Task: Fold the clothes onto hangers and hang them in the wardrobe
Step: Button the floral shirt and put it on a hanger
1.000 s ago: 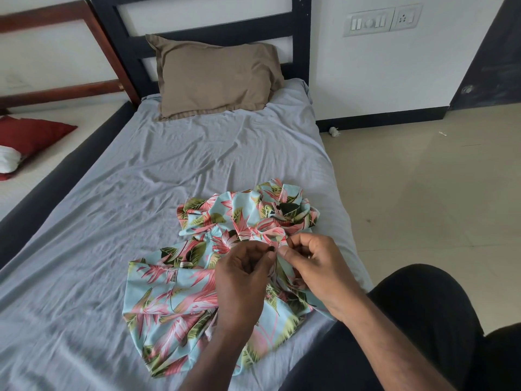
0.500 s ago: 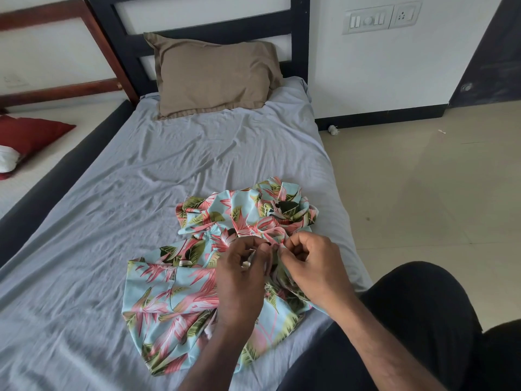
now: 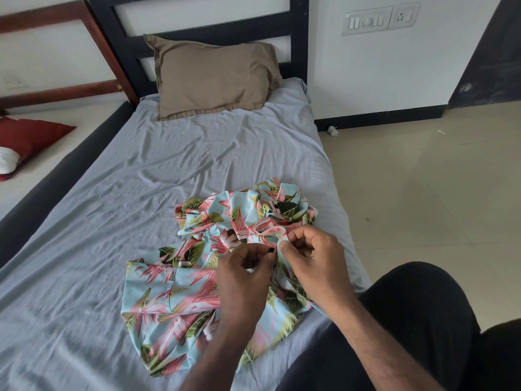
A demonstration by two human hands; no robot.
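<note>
Left hand [image 3: 242, 280] and right hand [image 3: 313, 261] each pinch one edge of the floral shirt [image 3: 174, 300] on the bed [image 3: 112, 193], probably working its button to ready it for hanging.

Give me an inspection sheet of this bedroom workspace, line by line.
Surface: bed with a wrinkled grey sheet.
Job's things: floral garment lies crumpled on the bed's near right part; no hanger or wardrobe in view.
Clutter: brown pillow at the headboard; red cushion on the neighbouring bed; small white scrap on the floor by the wall.
Hands: left hand and right hand each pinch the garment's fabric, fingertips close together.
Cables: nothing seen.
Surroundings: switch panel on the white wall; beige tiled floor.
</note>
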